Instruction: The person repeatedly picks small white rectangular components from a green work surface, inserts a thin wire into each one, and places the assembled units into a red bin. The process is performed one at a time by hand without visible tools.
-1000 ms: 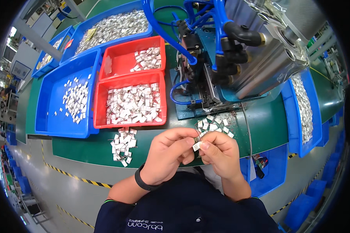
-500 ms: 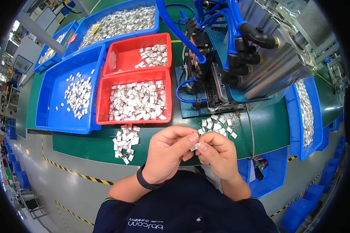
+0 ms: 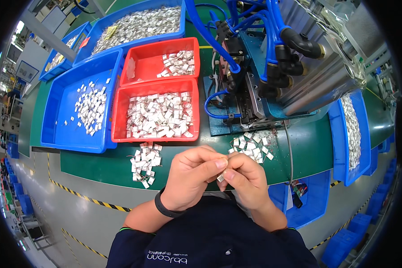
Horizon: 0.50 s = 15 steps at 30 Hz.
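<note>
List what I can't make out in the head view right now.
Part: head view, mostly covered by the left hand and right hand, so its wires can't be checked.
Machine: head view, top cut off by the upper edge.
Back bin: head view, far end cut off by the upper edge.
Front red bin: head view, floor mostly hidden by heaped pieces.
</note>
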### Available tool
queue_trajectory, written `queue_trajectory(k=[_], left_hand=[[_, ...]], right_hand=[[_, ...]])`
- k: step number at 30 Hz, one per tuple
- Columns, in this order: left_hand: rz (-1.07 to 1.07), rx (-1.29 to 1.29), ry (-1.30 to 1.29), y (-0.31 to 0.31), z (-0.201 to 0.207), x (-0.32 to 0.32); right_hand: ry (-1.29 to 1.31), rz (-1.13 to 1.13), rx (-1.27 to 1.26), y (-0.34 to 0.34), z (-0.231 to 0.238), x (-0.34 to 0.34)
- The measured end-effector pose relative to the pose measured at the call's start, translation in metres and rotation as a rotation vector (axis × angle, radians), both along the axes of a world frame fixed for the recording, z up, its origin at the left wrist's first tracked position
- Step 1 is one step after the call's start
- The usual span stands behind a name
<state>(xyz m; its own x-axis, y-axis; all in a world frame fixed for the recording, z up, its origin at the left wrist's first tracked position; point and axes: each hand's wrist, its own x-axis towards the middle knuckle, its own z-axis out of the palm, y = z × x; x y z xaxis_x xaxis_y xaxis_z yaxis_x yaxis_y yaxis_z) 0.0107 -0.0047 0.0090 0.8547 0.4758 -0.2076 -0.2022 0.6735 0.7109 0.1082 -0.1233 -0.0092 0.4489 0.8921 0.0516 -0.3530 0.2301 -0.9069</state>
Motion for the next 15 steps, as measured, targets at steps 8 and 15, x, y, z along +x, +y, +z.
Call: queue_trajectory(k=[8, 15], left_hand=[[0.129, 0.052, -0.031, 0.013, 0.011, 0.004], [0.242, 0.332, 0.147, 0.008, 0.013, -0.012]], right_hand=[[0.081, 0.138, 0.094, -0.002, -0.010, -0.015], [0.228, 0.132, 0.114, 0.000, -0.009, -0.007]])
